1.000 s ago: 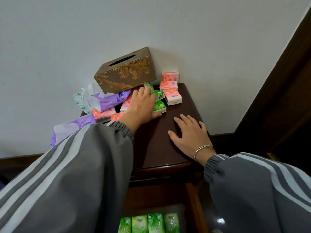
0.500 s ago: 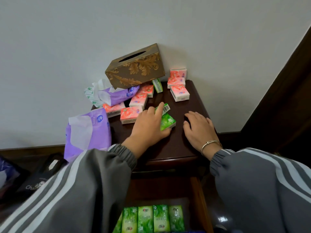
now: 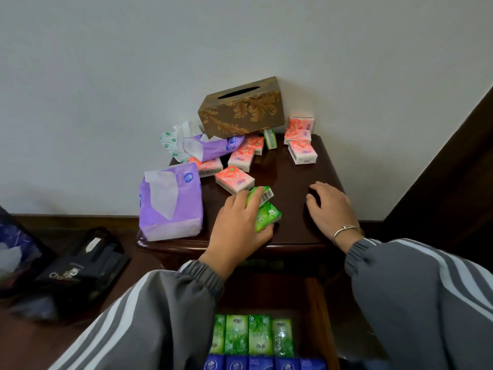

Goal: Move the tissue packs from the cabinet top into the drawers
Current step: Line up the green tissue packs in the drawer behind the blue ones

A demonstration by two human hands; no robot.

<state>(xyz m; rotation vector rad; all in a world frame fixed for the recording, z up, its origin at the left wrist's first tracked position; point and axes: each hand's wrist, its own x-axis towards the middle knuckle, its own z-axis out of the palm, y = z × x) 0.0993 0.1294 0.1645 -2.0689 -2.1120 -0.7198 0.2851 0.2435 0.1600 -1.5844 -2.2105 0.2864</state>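
1. the left hand [image 3: 237, 233] is curling its fingers and thumb round two small green plastic-wrapped tissue packs [image 3: 266, 216]. they are lying one against the other at the front edge of the dark polished wooden cabinet top [image 3: 288, 182], well in front of the gold leaf-patterned tissue box [image 3: 240, 110].
2. the right hand [image 3: 329, 209] is resting on the wood in front of the tissue box and to its right, fingers loosely spread and holding nothing.
3. the step in hand is looking like the pickup. i cannot tell whether the green pair is lifting off the wood yet.
4. the open wooden drawer [image 3: 320, 311] is waiting far below and in front of the tissue box. a row of green packs [image 3: 250, 335] is standing on edge inside it, with blue packs [image 3: 261, 364] lined up beyond them.
5. the next move is calling for a firm grip on both packs at once, carrying them over the front edge and lowering them beside the green row.
6. pink flower-printed packs [image 3: 234, 180] and purple soft packs [image 3: 170, 206] are lying in front of and beside the tissue box, so much is remaining.
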